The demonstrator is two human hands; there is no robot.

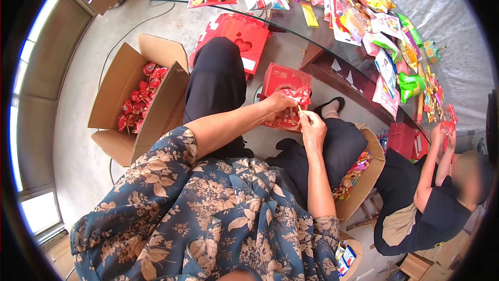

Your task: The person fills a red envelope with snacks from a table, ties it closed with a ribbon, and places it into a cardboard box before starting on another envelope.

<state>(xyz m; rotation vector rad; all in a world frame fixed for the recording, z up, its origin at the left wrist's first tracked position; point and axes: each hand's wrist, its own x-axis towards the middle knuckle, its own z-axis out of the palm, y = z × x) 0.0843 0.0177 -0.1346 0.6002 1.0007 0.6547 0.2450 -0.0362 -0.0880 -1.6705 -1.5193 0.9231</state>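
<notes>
Red packet [301, 95] | left hand [282, 102] gripping it | right hand [313, 127] pinching thin pale stick [300, 108]

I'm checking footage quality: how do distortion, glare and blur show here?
Head view: fisheye curve, the glass table bowed along its edge, corners black; head view: the lower window at left blown out white; head view: blurred patch over the co-worker's face; head view: red packet at the left hand too small to read.
</notes>
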